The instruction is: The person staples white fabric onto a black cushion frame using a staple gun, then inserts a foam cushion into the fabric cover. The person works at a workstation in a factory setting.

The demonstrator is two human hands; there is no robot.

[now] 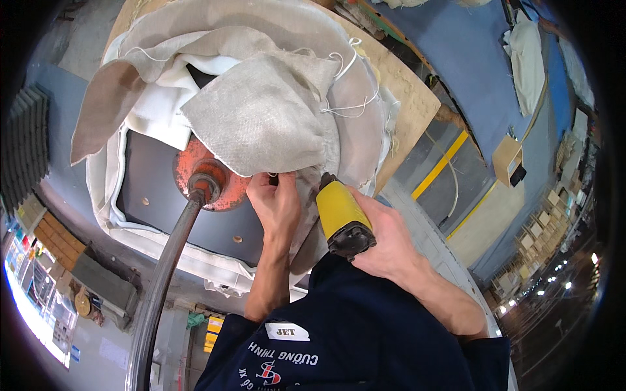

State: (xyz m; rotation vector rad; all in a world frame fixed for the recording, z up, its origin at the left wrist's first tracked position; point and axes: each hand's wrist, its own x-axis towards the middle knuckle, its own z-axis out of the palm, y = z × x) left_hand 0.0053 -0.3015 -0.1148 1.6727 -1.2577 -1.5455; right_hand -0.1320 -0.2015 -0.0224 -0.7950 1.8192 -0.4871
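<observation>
Beige woven fabric [264, 111] drapes in loose folds over an upholstered piece with a dark panel [153, 176] in its middle. My left hand [274, 202] is closed in a pinch at the fabric's near edge, thumb and fingers together. In my right hand [385, 241] is a yellow and black staple gun [342, 215], its nose close to the fabric just right of my left hand; whether it touches is hidden. White cords [355, 104] hang loose at the fabric's right side.
Left of my left hand, a worn orange round plate [225, 186] presses on the dark panel, with a long metal bar [166, 260] running toward me from it. A plywood board [407, 98] lies under the piece. Yellow floor lines [440, 166] and an open cardboard box [507, 159] are at right.
</observation>
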